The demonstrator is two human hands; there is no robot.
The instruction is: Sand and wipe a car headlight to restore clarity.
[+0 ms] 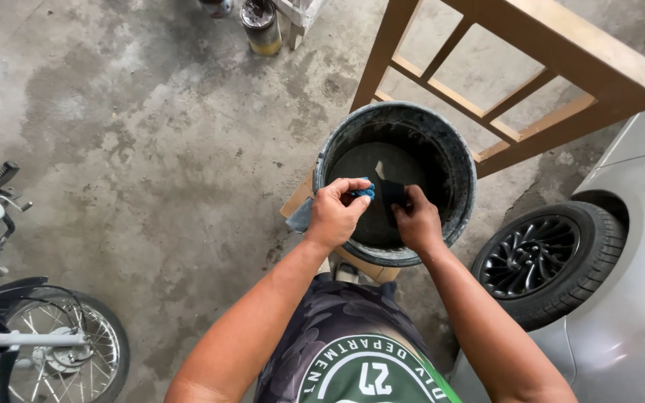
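Pinching a blue cloth [365,192], left hand [335,215], right hand [416,222] gripping a dark piece [391,195], bucket [453,153] contents indistinct

Garage workshop: stained concrete floor [151,134], car wheel [543,261], motorcycle [31,351], wooden frame [531,67].

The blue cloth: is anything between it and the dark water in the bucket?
Nothing visible. The left hand pinches the blue cloth above the bucket, whose top is open, over the dark liquid. The right hand holds a dark piece right beside the cloth, not under it.
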